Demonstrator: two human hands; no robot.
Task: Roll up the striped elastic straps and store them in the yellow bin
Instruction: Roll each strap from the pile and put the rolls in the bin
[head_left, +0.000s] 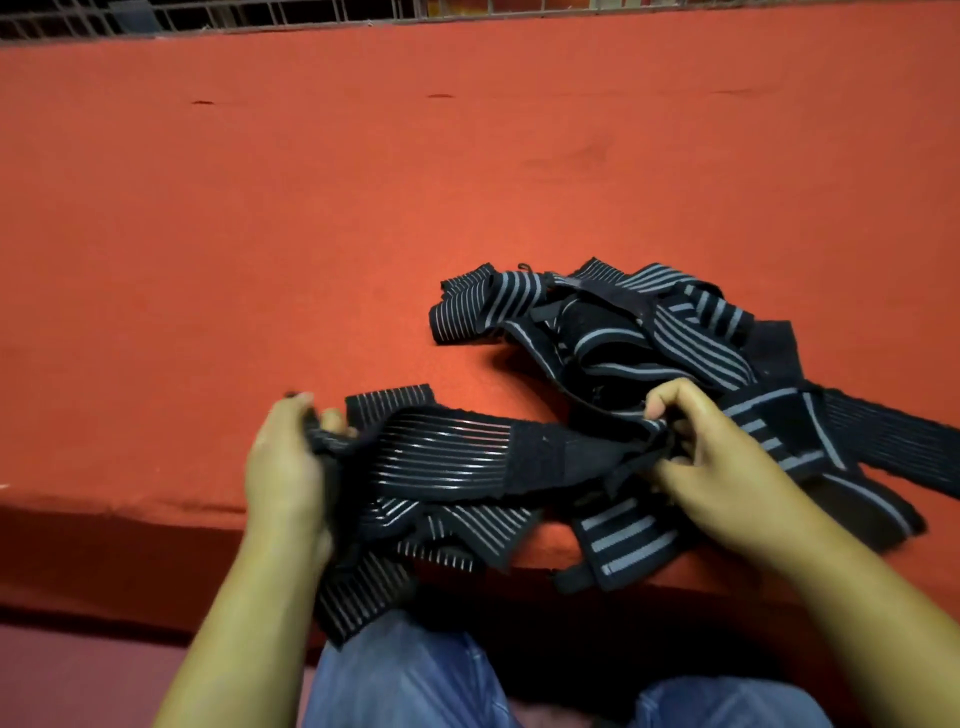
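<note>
A tangled heap of black elastic straps with grey stripes lies on the red table, right of centre near the front edge. One strap is stretched flat between my hands. My left hand grips its bunched left end, and more strap hangs down from there over the table edge toward my lap. My right hand pinches the strap's right end at the foot of the heap. The yellow bin is not in view.
The red felt-covered table stretches far back and to the left. A wire grid runs along its far edge. The table's front edge drops just below my hands, with my jeans-clad knees underneath.
</note>
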